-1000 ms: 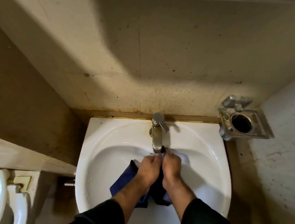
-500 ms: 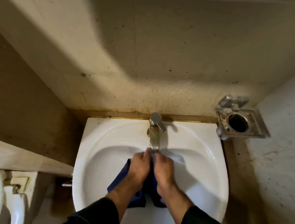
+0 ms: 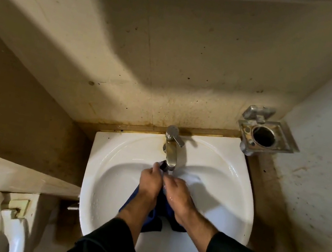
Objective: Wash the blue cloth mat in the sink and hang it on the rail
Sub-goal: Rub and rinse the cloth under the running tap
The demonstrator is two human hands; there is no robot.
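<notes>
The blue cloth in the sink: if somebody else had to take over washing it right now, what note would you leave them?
Left hand: grips the blue cloth mat just under the tap.
Right hand: grips the mat too, close beside the left.
The mat is bunched between both hands and hangs down into the white sink.
Done: the mat is in the sink, being washed; droplets on the basin.
Left: finish washing, then hang the mat on the rail, which is not in view.
</notes>
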